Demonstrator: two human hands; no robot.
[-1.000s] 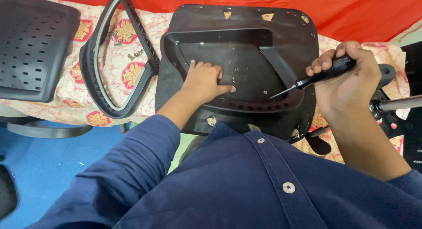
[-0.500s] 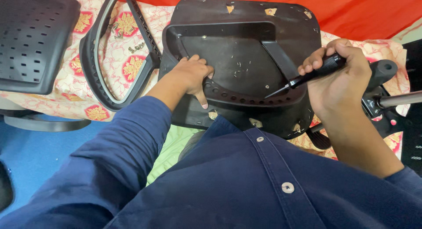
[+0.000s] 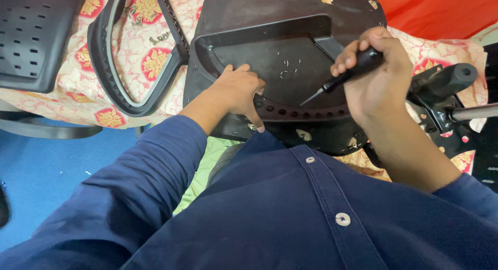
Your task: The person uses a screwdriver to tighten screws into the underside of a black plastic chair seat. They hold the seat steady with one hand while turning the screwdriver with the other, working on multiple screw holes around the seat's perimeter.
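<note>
Head view: pointed tool poised over an upturned chair seat, the other hand bracing the rim

The right hand (image 3: pixel 381 75) is wrapped tight round the black handle of a pointed tool (image 3: pixel 342 79), its tip slanting down and away from the fist toward the row of holes along the seat pan (image 3: pixel 270 52); the left hand (image 3: pixel 239 88) lies flat, fingers spread and gripping nothing, pressing the pan's near rim; loose small fasteners (image 3: pixel 285 70) are scattered just beyond the tip; this looks like the aligning step, and a steady brace with a true point seems called for.
</note>
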